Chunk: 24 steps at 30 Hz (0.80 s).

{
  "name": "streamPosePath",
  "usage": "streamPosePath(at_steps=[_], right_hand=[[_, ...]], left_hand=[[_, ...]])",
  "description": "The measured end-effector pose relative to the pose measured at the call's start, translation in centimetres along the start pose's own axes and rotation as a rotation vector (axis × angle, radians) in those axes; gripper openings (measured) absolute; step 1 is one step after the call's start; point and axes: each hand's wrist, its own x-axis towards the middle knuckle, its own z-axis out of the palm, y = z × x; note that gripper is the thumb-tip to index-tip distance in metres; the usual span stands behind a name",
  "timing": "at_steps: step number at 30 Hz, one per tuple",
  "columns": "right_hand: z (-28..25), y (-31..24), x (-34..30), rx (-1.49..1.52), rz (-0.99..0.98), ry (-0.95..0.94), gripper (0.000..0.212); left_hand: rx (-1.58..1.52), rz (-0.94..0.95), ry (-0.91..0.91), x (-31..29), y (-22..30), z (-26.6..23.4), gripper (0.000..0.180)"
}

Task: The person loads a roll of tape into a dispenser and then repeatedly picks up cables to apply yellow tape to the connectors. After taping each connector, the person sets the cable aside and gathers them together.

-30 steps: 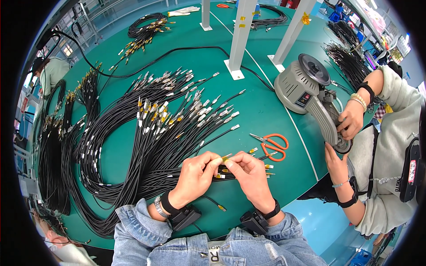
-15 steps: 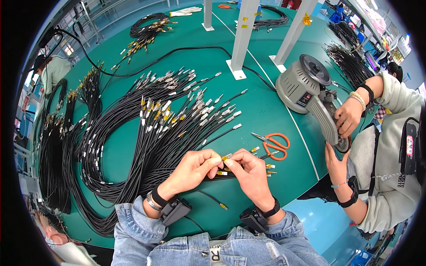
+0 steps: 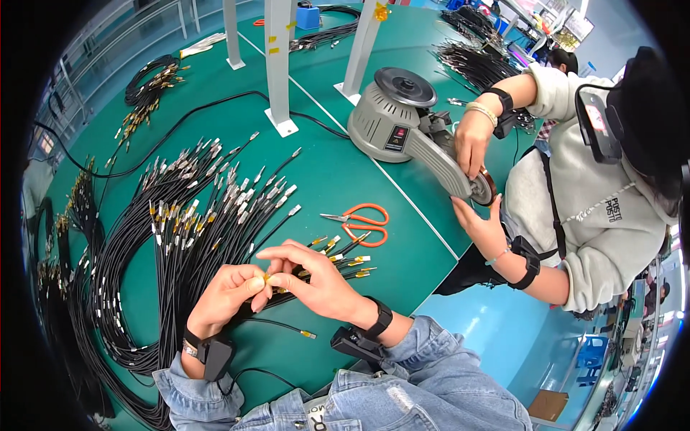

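Observation:
My left hand [image 3: 228,293] is closed in a pinch on a black cable's end, mostly hidden by the fingers. A bit of amber tape [image 3: 267,279] shows between the fingertips there. My right hand [image 3: 313,281] meets it from the right, thumb and fingertips pinched on the same taped end, index finger raised and bent over. Beneath my right hand lie several cable ends [image 3: 352,260] with metal plugs and amber tape. A single taped cable [image 3: 277,325] lies just in front of my hands. Orange-handled scissors [image 3: 365,224] rest beyond my right hand.
A large bundle of black cables [image 3: 162,262] with metal plugs spreads across the green table [image 3: 323,172] at left. A grey tape dispenser [image 3: 392,118] stands at right, where a co-worker's hands [image 3: 476,147] work at its roll. White posts [image 3: 279,72] rise from the table.
The view has swung right, so the table and things on it appear farther left. My hands stay together at the taped cable end; my right index finger has lifted away from the pinch.

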Motion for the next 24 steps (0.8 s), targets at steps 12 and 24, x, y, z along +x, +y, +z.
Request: streamPosePath(at_steps=[12,24], right_hand=[[0.0,0.4,-0.3,0.130,0.043,-0.082,0.014],[0.5,0.6,0.1,0.180,0.076,-0.069,0.023]], left_hand=[[0.008,0.072,0.177,-0.1,0.4,1.7,0.014],[0.095,0.211,0.238,-0.8,-0.7,1.3,0.010]])
